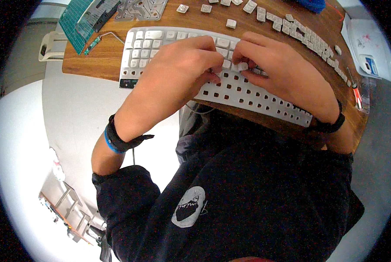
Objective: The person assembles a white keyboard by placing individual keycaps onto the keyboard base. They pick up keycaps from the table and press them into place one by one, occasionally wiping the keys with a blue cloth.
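A white keyboard casing (247, 98) lies along the table's near edge. White keycaps (153, 35) cover its far rows and left end, while the nearer rows show bare square holes. Over its middle, my right hand (278, 63) pinches a small white keycap (242, 67) between thumb and fingers, just above or on the casing. My left hand (182, 61) hangs over the left-middle part, its fingers curled together at the keys; what they hold, if anything, is hidden. Part of the far rows is covered by both hands.
Loose keycaps (300, 32) stretch in rows across the far right of the wooden table (84, 65). A red screwdriver (357, 97) lies at the right edge, near a translucent tray (381, 52). At far left are a green cutting mat (76, 27), a small circuit board (93, 45) and a membrane sheet (141, 9).
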Demonstrator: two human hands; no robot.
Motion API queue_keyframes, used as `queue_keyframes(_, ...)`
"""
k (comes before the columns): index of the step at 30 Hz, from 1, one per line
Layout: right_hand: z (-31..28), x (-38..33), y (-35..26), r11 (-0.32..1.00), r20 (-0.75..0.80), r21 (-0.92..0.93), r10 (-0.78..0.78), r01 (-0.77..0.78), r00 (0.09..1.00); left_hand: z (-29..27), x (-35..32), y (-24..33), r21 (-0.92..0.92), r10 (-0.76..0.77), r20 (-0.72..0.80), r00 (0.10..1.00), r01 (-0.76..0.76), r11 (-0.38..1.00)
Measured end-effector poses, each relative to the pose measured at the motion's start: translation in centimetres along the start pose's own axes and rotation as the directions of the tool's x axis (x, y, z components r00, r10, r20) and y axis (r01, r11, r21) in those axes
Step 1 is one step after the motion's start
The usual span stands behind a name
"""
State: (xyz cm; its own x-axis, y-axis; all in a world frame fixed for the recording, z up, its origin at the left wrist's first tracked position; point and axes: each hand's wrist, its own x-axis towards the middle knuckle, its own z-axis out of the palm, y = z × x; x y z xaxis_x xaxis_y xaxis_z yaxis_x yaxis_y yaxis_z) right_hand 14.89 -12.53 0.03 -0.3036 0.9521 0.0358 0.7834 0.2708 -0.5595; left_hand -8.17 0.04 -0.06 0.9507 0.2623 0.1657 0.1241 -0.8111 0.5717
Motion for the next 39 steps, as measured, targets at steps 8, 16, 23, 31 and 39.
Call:
queue_keyframes(8,0.1,0.0,0.2,1.000,0.012,-0.003,-0.008,0.008,1.000,0.3,0.1,-0.4,-0.031,-0.011,0.009,1.000,0.011,0.999)
queue_keyframes(16,0.4,-0.1,0.2,0.999,-0.043,0.044,-0.020,0.022,0.999,0.4,-0.2,-0.9,-0.117,-0.074,0.023,0.997,0.076,0.990)
queue_keyframes(23,0.4,-0.1,0.2,0.999,-0.059,0.031,-0.032,0.034,0.998,0.2,-0.2,-0.9,-0.084,-0.061,0.017,0.998,0.062,0.995)
queue_keyframes(31,0.1,-0.1,-0.3,1.000,0.014,-0.022,0.004,-0.004,1.000,-0.2,0.1,-0.7,-0.107,-0.067,0.049,0.997,0.072,0.992)
queue_keyframes(39,0.0,0.1,-0.9,0.999,0.030,-0.042,0.012,-0.011,0.999,-0.2,0.2,-1.4,-0.068,-0.025,0.060,0.998,0.029,0.997)
